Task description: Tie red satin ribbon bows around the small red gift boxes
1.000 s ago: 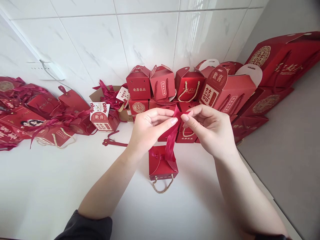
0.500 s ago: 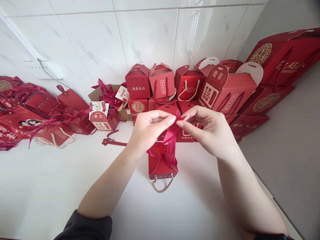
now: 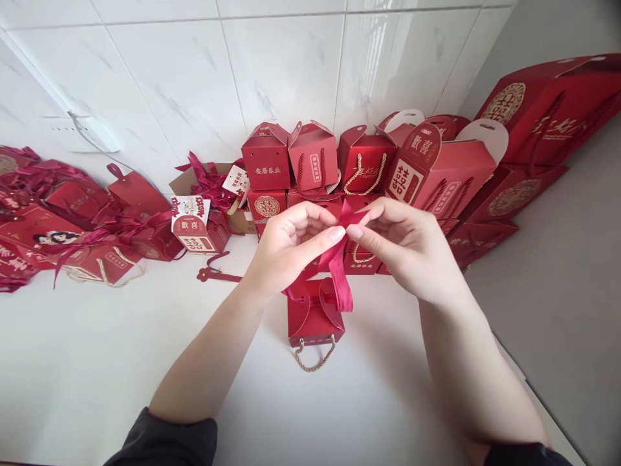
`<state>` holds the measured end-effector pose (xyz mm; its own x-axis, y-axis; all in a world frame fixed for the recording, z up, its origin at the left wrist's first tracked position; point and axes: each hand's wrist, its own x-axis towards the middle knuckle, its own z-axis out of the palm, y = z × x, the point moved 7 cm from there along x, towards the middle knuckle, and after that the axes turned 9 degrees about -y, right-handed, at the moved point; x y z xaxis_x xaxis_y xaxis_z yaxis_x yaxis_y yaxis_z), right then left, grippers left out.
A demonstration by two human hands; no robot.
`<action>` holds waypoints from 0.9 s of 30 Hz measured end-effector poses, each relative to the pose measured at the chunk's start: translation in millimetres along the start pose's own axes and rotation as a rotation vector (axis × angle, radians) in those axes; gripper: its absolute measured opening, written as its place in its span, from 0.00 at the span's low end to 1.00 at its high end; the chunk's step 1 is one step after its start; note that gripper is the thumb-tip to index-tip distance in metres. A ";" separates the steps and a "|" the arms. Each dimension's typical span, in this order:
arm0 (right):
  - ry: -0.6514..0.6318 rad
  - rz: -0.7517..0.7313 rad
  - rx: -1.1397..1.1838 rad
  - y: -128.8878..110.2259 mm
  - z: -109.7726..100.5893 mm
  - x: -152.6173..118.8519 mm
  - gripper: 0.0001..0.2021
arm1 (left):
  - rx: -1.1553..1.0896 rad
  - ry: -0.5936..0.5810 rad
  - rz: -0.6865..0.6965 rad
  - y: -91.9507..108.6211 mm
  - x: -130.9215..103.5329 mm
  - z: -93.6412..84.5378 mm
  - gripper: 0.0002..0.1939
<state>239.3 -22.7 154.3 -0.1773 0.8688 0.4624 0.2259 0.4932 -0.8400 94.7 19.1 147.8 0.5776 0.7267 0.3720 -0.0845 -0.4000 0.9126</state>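
Observation:
A dark-pink ribbon [image 3: 340, 281] hangs from my fingertips above a small red gift box [image 3: 316, 320]. My left hand [image 3: 298, 243] pinches the ribbon between thumb and fingers. Close beside it, my right hand [image 3: 405, 246] also has its thumb and fingers closed on the ribbon. One stretch of ribbon dangles in front of the box's rear edge, and another piece lies across the box top. The box stands on the white table, its gold rope handle [image 3: 315, 364] drooping toward me. My left hand partly covers a red strap with a flower-shaped end [image 3: 213, 275].
Red gift boxes [image 3: 266, 158] are stacked behind my hands against the tiled wall. Larger red boxes [image 3: 538, 123] rise at the right. Boxes with ribbons [image 3: 97, 259] crowd the left, near an open cardboard box [image 3: 187, 179] of ribbon and a small box with a card [image 3: 194, 233].
My hands have come closer together at the ribbon. Its hanging end has shifted slightly up and to the right. The small gift box stays in place.

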 end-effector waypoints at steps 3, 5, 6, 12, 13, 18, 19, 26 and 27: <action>0.102 -0.103 0.012 -16.7 -8.7 5.4 0.08 | -0.071 -0.212 -0.060 -4.0 1.1 4.4 0.09; 0.138 -0.170 -0.009 -29.7 -13.3 10.4 0.08 | -0.061 -0.360 -0.086 -6.7 0.3 6.5 0.09; 0.146 -0.212 -0.012 -36.3 -15.1 12.8 0.07 | -0.042 -0.422 -0.095 -8.6 -0.2 6.7 0.08; 0.113 -0.360 -0.003 -55.0 -15.2 18.0 0.06 | -0.013 -0.633 -0.057 -32.4 -4.1 5.1 0.08; 0.119 -0.347 -0.019 -54.0 -15.0 17.4 0.07 | -0.028 -0.673 -0.050 -38.9 -6.8 7.0 0.08; 0.199 -0.325 -0.012 -48.2 -18.4 8.8 0.06 | -0.040 -0.707 -0.043 -71.9 -21.9 12.2 0.08; 0.215 -0.341 0.010 -47.7 -19.9 6.4 0.05 | -0.037 -0.703 -0.029 -76.1 -24.9 13.1 0.08; 0.259 -0.314 0.046 -31.0 -34.4 -5.9 0.05 | 0.110 -0.567 -0.025 -98.4 -34.0 15.4 0.11; 0.250 -0.294 0.023 -27.7 -35.7 -5.8 0.05 | 0.111 -0.569 -0.042 -99.9 -34.4 16.2 0.12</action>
<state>268.3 -39.9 185.0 0.0081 0.6763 0.7366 0.1777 0.7239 -0.6666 96.5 25.1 41.1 0.9268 0.3408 0.1579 0.0158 -0.4554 0.8901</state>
